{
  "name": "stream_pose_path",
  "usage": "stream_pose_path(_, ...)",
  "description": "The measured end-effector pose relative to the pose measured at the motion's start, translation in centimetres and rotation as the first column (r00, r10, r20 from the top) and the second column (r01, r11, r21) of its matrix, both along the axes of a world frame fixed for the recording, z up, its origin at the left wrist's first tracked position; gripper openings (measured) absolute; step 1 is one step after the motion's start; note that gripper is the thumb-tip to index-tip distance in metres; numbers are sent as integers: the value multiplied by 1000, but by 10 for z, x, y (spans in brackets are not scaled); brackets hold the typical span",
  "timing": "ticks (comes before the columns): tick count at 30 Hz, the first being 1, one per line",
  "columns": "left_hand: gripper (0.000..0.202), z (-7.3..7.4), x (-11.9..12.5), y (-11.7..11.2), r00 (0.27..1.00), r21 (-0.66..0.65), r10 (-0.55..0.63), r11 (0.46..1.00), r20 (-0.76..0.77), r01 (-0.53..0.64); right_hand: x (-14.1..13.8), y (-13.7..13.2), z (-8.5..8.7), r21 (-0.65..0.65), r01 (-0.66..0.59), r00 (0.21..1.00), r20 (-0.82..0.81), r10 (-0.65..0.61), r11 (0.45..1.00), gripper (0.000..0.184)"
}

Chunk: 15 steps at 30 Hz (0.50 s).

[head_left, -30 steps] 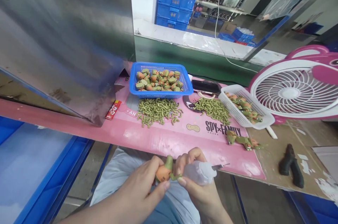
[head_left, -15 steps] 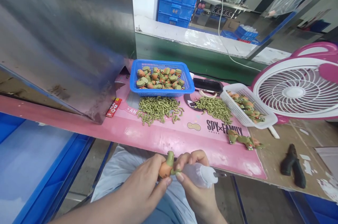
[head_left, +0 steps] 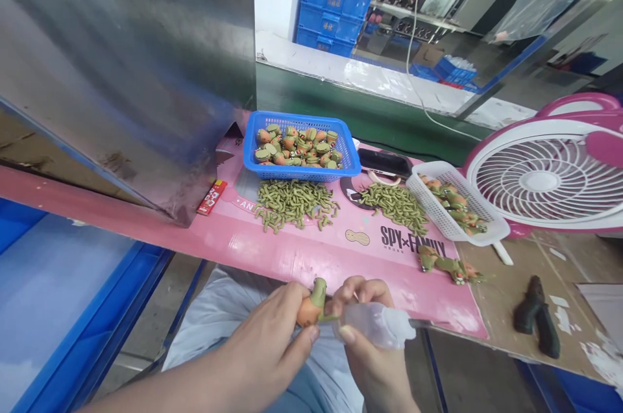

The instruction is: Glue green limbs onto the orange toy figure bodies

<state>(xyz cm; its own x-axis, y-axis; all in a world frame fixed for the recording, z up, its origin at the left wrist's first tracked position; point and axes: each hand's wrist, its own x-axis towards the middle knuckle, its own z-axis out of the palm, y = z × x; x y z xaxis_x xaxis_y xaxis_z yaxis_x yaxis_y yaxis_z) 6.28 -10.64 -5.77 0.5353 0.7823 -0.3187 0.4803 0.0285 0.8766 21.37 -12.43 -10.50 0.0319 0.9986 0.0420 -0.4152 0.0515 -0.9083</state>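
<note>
My left hand [head_left: 270,341] pinches a small orange and green toy figure [head_left: 311,306] just below the front edge of the pink mat [head_left: 292,250]. My right hand [head_left: 367,351] is closed round a translucent squeeze bottle [head_left: 379,325] and also pinches a thin green part against the figure. The two hands touch at the figure, over my lap. On the mat above them lie two heaps of small green parts [head_left: 292,202], the second green heap [head_left: 396,202] lying further right.
A blue basket [head_left: 302,169] of orange and green pieces stands behind the heaps; a white basket [head_left: 445,218] with figures stands right. Finished figures [head_left: 448,262], black pliers [head_left: 535,315], a phone [head_left: 384,161], a pink fan [head_left: 549,176]. A metal panel [head_left: 121,62] rises left; blue bin [head_left: 58,309] below.
The hands have shifted slightly right and the bottle has turned a little in my right hand, its nozzle tip now hidden. The toy figure stays pinched in my left hand.
</note>
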Motion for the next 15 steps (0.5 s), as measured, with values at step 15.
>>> stream_pose_path(15,11,-3,-2,1,992,-20,-56,998,109,59,-1,-2,1,-108,-161,975,-170,141,981,30)
